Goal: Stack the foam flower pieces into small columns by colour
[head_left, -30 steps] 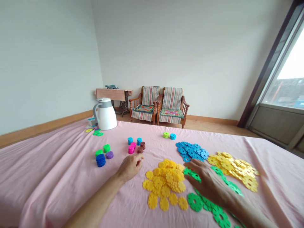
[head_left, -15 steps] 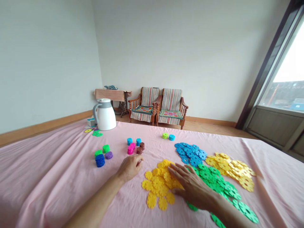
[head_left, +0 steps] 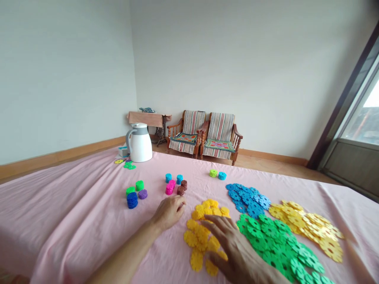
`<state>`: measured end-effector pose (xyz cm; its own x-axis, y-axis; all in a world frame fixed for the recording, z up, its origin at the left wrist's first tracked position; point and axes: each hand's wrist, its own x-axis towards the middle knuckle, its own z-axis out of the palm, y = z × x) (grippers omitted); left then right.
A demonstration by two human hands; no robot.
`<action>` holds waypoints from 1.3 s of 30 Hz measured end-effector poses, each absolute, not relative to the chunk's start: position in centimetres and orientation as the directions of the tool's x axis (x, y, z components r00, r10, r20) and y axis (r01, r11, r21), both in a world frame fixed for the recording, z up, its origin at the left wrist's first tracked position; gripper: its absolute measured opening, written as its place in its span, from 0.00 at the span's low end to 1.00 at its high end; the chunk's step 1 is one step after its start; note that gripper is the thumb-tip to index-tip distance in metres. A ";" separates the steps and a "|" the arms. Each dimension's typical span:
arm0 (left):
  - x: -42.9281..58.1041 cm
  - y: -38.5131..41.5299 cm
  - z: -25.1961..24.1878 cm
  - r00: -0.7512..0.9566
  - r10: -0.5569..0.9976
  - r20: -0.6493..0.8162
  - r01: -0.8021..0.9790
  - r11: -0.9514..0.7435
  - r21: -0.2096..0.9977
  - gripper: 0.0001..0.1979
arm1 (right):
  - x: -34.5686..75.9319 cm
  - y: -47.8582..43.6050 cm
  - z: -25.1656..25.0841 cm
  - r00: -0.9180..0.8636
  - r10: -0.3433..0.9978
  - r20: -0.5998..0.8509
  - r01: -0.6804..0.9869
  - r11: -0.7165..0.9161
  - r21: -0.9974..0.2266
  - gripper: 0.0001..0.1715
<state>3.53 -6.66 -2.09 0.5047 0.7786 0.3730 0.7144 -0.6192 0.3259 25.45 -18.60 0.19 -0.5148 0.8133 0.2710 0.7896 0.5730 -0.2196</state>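
Right hand [head_left: 237,252] slid left off the green discs [head_left: 275,244], now flat on the yellow disc pile [head_left: 204,232], fingers [head_left: 216,223] spread apart, left hand [head_left: 170,211] resting loosely curled on the pink-clothed bench [head_left: 74,213] beside it.

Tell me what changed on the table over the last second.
The right hand swept left, from the green discs onto the yellow pile, palm down and open; the green discs now lie bunched beside that pile. The left hand stayed resting on the pink cloth. The small stacks and jug did not move.
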 end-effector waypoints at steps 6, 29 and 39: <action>3.6 -6.8 -1.8 0.493 0.790 0.364 0.708 -0.608 0.360 0.08 | 23.0 -19.1 -1.3 -0.564 0.806 0.179 0.770 0.592 -0.240 0.31; 5.8 -8.4 -0.6 0.559 0.769 0.310 0.673 -0.639 0.372 0.13 | 30.1 -14.9 -2.4 -0.031 0.832 0.554 0.898 0.266 -0.349 0.13; 7.6 -9.4 0.2 0.598 0.761 0.252 0.714 -0.648 0.265 0.02 | 29.7 -15.2 -2.1 -0.057 0.883 0.466 0.876 0.268 -0.401 0.14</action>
